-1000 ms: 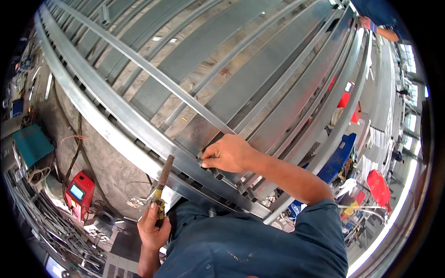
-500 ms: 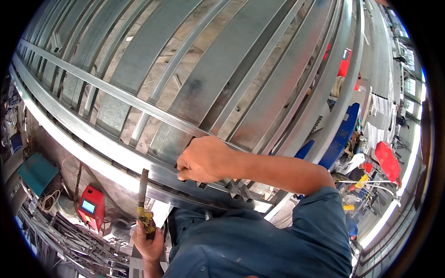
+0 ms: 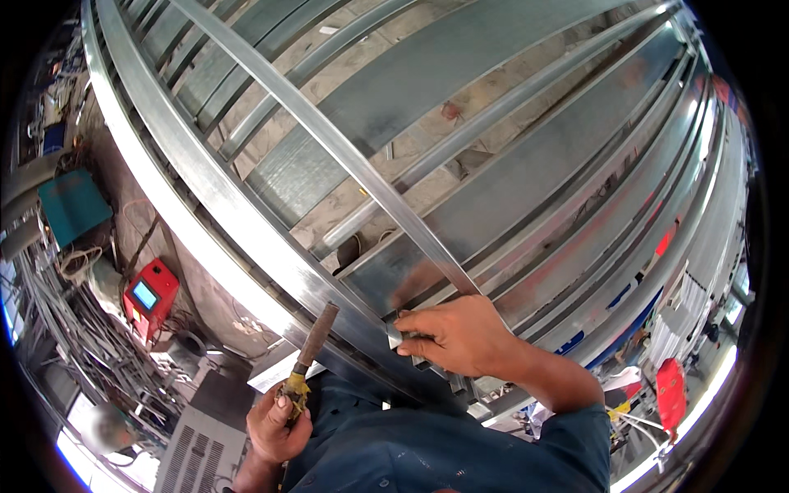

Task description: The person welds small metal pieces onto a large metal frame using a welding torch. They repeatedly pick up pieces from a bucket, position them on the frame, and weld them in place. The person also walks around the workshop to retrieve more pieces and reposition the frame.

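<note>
Your left hand (image 3: 279, 423) grasps a torch (image 3: 316, 335) at the near left, by the near end of the metal frame (image 3: 246, 218). The torch's long axis slants, nozzle pointing far and slightly right, handle toward you. The nozzle looks brown, rough and worn; the handle is yellow with dark smudges. Your right hand (image 3: 464, 333) pinches a small silvery metal piece (image 3: 394, 335) at the frame's near edge.

The right forearm (image 3: 552, 374) slants up from the lower right of the frame to the right hand (image 3: 464, 333), just below centre, its thumb and fingers (image 3: 421, 321) pinched. At lower left, the left hand (image 3: 278, 427) is raised, fingers curled closed.
</note>
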The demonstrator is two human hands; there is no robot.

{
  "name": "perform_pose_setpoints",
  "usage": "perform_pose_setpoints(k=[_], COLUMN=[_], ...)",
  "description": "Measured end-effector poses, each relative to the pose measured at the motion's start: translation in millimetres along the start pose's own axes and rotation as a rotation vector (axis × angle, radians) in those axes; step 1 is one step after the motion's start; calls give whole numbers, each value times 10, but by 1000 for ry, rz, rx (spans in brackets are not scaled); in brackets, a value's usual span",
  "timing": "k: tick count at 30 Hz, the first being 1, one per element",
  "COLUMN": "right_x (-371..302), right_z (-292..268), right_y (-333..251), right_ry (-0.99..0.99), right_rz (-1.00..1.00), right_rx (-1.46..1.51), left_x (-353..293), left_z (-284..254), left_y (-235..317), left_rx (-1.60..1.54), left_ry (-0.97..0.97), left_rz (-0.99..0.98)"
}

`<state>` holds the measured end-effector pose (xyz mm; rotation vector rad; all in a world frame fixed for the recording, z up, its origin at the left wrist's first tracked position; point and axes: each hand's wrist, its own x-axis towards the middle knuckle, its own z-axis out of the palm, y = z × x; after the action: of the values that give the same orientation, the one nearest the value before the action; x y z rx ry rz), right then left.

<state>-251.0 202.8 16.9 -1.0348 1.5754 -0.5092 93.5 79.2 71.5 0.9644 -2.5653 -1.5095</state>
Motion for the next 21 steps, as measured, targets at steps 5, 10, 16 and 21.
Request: perform_pose_setpoints(k=[5,10,16,21], right_x=[34,94,103,133], right_z=[-1,-79,-44,-99], right_y=[-12,-51,-12,-36], right_ry=[17,-65,-9,-51], right_rz=[50,105,-28,-34], right_rx=[59,61,7,-14], left_x=[-7,58,59,46], left_z=[5,-14,-25,-45], left_y=[-81,-79,-82,-97], left_rx=[-38,-83,-120,-112], left_ry=[-3,5,3,-4], left_rz=[-24,-31,-17,-29])
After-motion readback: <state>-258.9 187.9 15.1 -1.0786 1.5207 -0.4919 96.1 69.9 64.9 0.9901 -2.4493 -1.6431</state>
